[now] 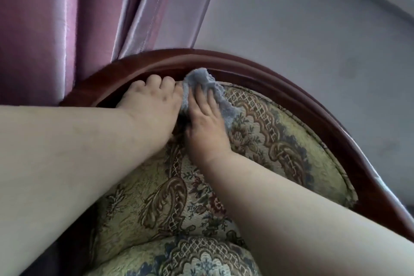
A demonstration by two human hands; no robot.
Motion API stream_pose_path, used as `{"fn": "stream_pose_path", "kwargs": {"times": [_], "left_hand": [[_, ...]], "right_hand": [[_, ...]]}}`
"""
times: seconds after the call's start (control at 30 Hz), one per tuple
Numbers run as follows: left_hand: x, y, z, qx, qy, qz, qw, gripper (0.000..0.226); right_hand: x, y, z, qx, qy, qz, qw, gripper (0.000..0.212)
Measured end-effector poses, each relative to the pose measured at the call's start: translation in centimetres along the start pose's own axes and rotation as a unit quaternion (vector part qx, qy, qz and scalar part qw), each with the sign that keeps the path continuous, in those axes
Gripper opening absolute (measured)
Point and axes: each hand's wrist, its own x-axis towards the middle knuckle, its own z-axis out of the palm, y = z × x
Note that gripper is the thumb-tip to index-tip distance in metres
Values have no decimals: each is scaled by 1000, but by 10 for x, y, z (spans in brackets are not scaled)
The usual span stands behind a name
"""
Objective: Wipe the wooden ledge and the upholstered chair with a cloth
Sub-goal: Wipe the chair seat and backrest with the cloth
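While both bare forearms reached in from the lower edge of the view, the two hands met near the top of the chair back. The right hand (202, 119) lay flat, fingers stretched out and close together, pressing the cloth (210, 89) against the upholstery (280, 132) just below the wooden frame (257, 76). It did not grip the cloth; the palm and fingers simply held it down. The cloth was a small, pale blue, fuzzy piece with a scalloped edge, bunched up so that its upper fold touched the inner lip of the frame, while its lower part trailed out to the right of the hand.

The left hand (154, 98) sat just beside the right one, touching it at the thumb side. Its fingers curled over the dark reddish frame, knuckles up, hooked on the rim. Whether the fingertips closed fully behind the wood could not be told, as they were hidden.

The chair's padded back bore a woven pattern of cream, brown and blue scrolls and flowers, ringed by a curved polished frame. A cushion (190, 257) of the same fabric showed at the bottom. Behind the chair hung a purple curtain (67, 18) on the left, with a pale wall (313, 29) on the right.
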Motion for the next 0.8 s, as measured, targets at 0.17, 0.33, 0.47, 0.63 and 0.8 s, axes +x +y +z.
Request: {"fn": "stream_pose_path", "kwargs": {"times": [0.17,0.33,0.47,0.63,0.8], "left_hand": [[0,1,3,12,-1,4,1000,102],[0,0,4,14,-4,5,1000,109],[0,-1,4,21,-2,10,1000,110],[0,-1,1,9,-11,14,1000,112],[-1,-2,1,3,-16,27,1000,107]], "right_hand": [[-91,30,32,-75,-184,-93,975,79],[-84,96,-10,-242,-239,-272,900,74],[-24,126,-65,-306,-110,-207,923,95],[-3,105,-57,-200,-4,35,979,70],[-50,83,2,-130,6,43,991,76]]}}
